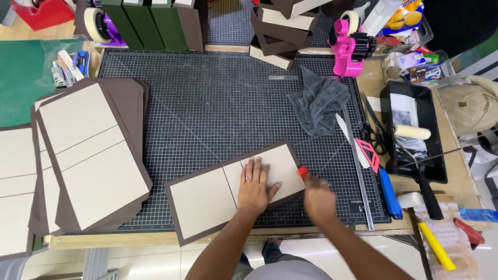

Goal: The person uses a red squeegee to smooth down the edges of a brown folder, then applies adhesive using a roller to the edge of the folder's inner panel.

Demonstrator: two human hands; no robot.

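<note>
Nearest the body, the left hand (pixel 255 185) lies flat, palm down, fingers pressed close together, on the book cover (pixel 236 189), a brown sheet with cream boards glued on it; the right hand (pixel 318 198) is just beside the cover's right edge, blurred, holding a small red tool (pixel 302 172) against that edge, and how its fingers lie around the tool cannot be told; the cover rests on the near part of the gridded cutting mat (pixel 218 98), its long axis running left to right and tilted, the right end pointing up and away from the body, the left end near the table edge; to the left, partly off the mat, sits a stack of similar covers (pixel 91 155), long axis running near to far; to the right a metal ruler (pixel 358 171) lies near to far beside a black tray with a paint roller (pixel 412 132); farther off, a grey cloth (pixel 319 103) is crumpled on the mat; beyond it stands a pink tape dispenser (pixel 350 49), and green boxes (pixel 153 23) line the far edge.
</note>
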